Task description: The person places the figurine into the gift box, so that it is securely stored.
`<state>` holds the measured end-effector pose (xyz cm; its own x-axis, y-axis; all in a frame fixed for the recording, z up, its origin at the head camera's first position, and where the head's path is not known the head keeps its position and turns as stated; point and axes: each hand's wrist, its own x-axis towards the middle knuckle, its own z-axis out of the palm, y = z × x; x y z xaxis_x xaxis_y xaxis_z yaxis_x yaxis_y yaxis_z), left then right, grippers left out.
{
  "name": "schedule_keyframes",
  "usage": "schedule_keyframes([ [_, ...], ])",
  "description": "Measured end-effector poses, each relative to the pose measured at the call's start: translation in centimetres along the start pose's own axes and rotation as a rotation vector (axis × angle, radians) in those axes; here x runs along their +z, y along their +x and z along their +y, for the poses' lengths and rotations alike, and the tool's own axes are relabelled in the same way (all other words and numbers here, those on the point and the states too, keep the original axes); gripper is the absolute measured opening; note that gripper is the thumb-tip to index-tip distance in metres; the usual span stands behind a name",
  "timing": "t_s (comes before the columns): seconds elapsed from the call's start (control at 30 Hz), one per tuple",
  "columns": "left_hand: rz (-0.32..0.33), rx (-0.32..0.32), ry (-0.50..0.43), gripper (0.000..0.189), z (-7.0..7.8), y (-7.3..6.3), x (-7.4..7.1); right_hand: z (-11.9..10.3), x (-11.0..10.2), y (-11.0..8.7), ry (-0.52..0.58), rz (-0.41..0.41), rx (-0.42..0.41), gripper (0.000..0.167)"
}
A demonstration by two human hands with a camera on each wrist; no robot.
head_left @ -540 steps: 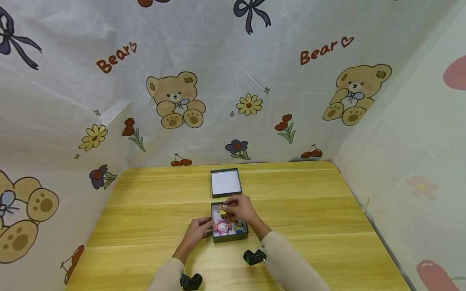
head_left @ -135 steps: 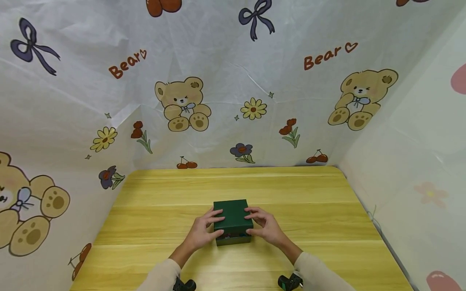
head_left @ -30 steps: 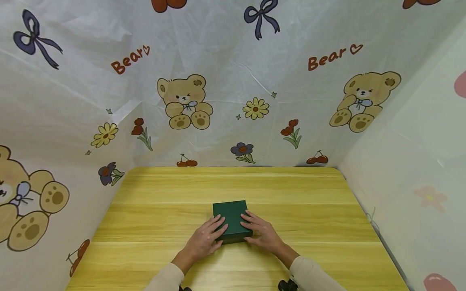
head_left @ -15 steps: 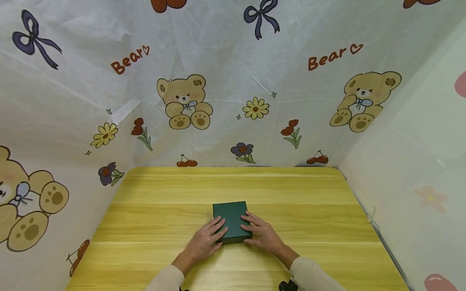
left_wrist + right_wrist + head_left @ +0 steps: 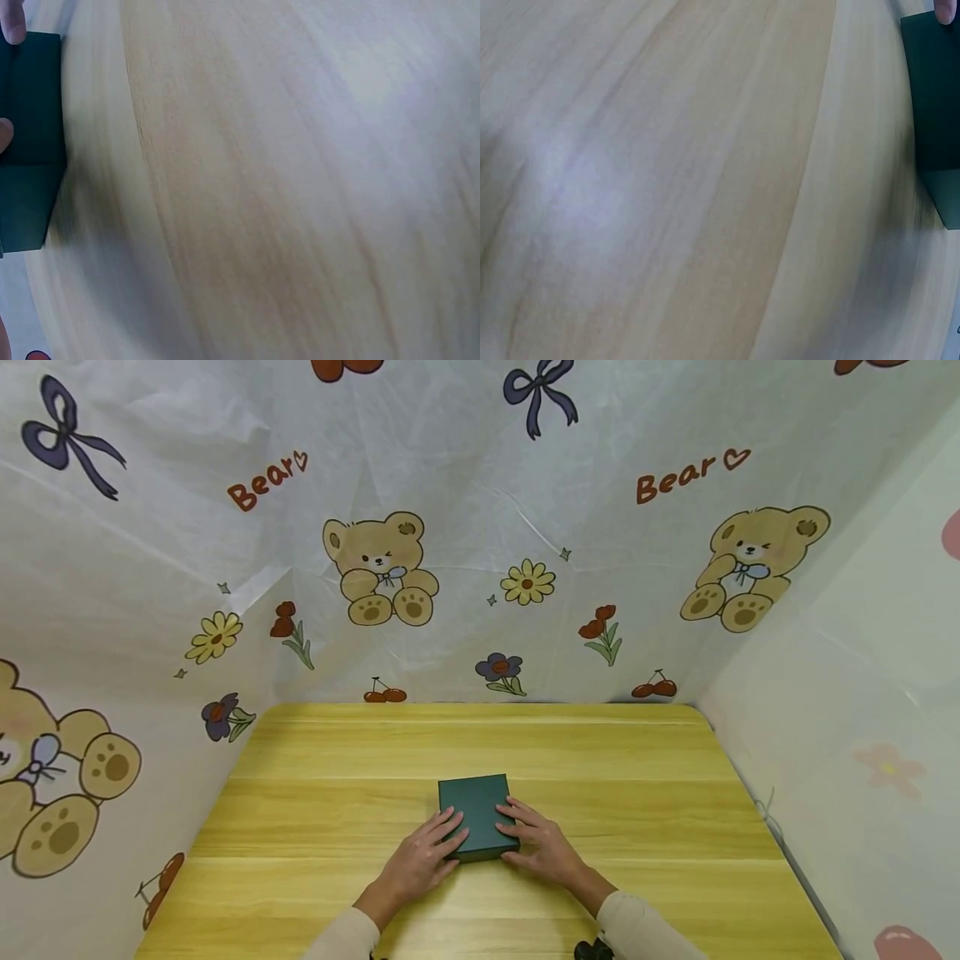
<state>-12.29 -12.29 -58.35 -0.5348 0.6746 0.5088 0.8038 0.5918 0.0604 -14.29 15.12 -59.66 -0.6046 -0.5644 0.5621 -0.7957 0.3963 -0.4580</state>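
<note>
A dark green square box [image 5: 482,810], its lid on, sits on the table around the middle. My left hand [image 5: 417,858] lies at its near left corner, fingertips over the lid and the thumb at the front side. On the opposite side my right hand [image 5: 549,850] holds the near right corner in the same manner. The box's insides are hidden under the lid. In the left wrist view the box [image 5: 36,101] shows at the left edge with fingertips on it. The right wrist view catches the box [image 5: 934,97] and one fingertip at its upper right.
The wooden table [image 5: 337,752] reaches back to a white cloth [image 5: 450,460] printed with bears and flowers. A pale wall [image 5: 847,652] borders the right side. A black wrist device [image 5: 592,950] shows beside the right sleeve.
Eighteen seconds ago the box stood uncovered with small toy figures inside and its lid behind it. Later both hands held the lid tilted over it; now it lies flat. The last second shows hardly any motion.
</note>
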Motion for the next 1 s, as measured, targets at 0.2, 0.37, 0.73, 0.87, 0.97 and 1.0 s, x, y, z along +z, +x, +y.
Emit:
schedule_keyframes([
  [0.2,-0.006,-0.006,-0.011,0.057,-0.04,0.02,-0.14,-0.02,0.09,-0.05,0.011,0.008,-0.003,0.054],
  [0.37,-0.004,-0.010,-0.022,0.057,-0.05,0.05,-0.15,-0.07,0.08,-0.02,0.025,0.013,0.004,0.054],
  [0.73,0.021,-0.019,-0.067,0.050,0.15,0.42,-0.27,-0.15,-0.32,0.02,0.023,-0.002,0.013,0.049],
  [0.87,0.030,-0.014,-0.067,0.049,0.20,0.47,-0.26,-0.17,-0.36,-0.01,0.026,-0.005,0.025,0.047],
  [0.97,0.032,-0.014,-0.069,0.048,0.23,0.49,-0.32,-0.12,-0.27,0.01,0.022,0.015,0.004,0.048],
  [1.0,0.031,-0.014,-0.066,0.048,0.22,0.47,-0.30,-0.10,-0.23,0.02,0.018,0.022,-0.007,0.048],
])
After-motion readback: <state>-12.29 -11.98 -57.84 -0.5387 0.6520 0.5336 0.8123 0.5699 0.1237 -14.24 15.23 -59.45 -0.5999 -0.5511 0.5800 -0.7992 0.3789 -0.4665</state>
